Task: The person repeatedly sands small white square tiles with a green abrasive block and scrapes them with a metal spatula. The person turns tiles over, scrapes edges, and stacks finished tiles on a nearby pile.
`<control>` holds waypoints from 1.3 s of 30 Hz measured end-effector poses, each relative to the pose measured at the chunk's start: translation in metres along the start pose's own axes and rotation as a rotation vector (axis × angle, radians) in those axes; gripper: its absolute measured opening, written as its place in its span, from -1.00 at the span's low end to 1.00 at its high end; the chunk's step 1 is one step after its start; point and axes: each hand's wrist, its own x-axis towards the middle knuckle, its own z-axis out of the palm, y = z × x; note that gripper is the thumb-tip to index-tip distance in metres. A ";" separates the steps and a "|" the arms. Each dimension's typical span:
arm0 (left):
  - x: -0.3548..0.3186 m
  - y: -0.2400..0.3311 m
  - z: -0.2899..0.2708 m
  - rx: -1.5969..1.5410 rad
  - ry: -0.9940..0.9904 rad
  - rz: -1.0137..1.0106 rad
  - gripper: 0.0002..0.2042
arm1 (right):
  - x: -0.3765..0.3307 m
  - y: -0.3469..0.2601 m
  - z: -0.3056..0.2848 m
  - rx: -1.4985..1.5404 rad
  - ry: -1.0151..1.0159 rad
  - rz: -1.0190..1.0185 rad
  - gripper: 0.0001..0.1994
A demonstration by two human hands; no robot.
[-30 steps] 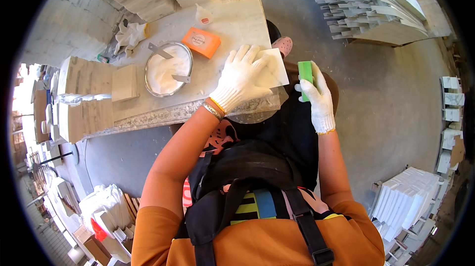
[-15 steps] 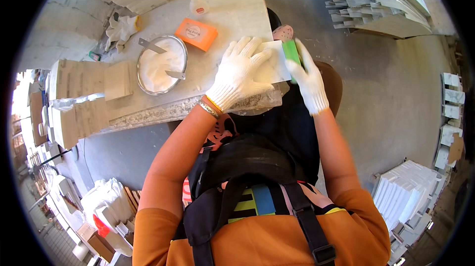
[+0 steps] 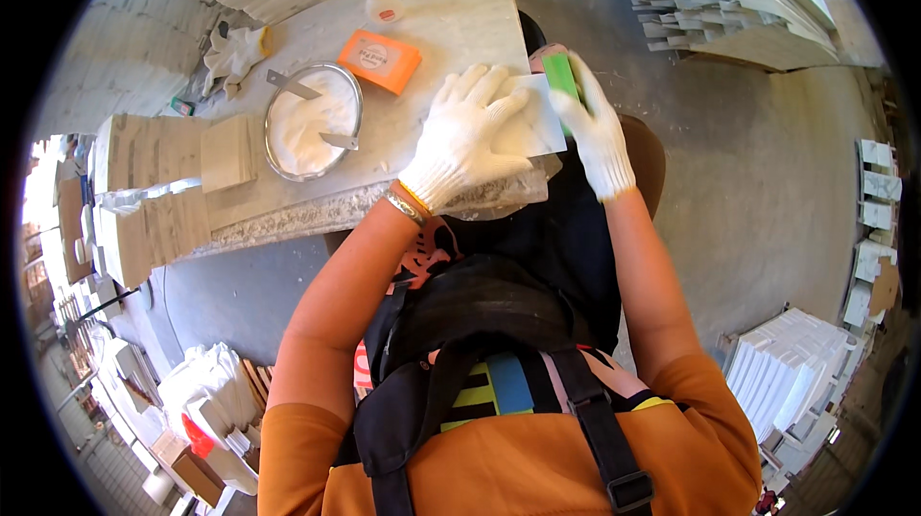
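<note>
My left hand (image 3: 467,132), in a white knit glove, lies flat with its fingers spread on a white marble tile (image 3: 542,118). The tile sits at the right end of the stone-topped table, its right side reaching the table's edge. My gloved right hand (image 3: 600,137) grips a green block-shaped sanding pad (image 3: 559,81) between thumb and fingers, held along the tile's right edge. The pad's lower end is partly hidden by my thumb. An orange block-shaped pad (image 3: 381,60) rests on the table beyond my left hand.
Left of my hands stands a round metal bowl (image 3: 359,118) of white paste, with two metal scrapers (image 3: 294,85) in it. Stacked tiles (image 3: 153,156) line the table's left side, near a loose glove (image 3: 233,58). A small plastic bag (image 3: 383,4) lies at the back. More tiles (image 3: 715,3) stand far right.
My right hand has slid the green sanding pad away from me along the tile's right edge, tilting it slightly. My left hand stays on the tile, nearly still.
</note>
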 end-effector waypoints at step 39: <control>-0.001 0.004 -0.010 -0.037 -0.033 -0.042 -0.32 | -0.076 0.006 -0.011 -0.205 0.015 -0.086 -0.32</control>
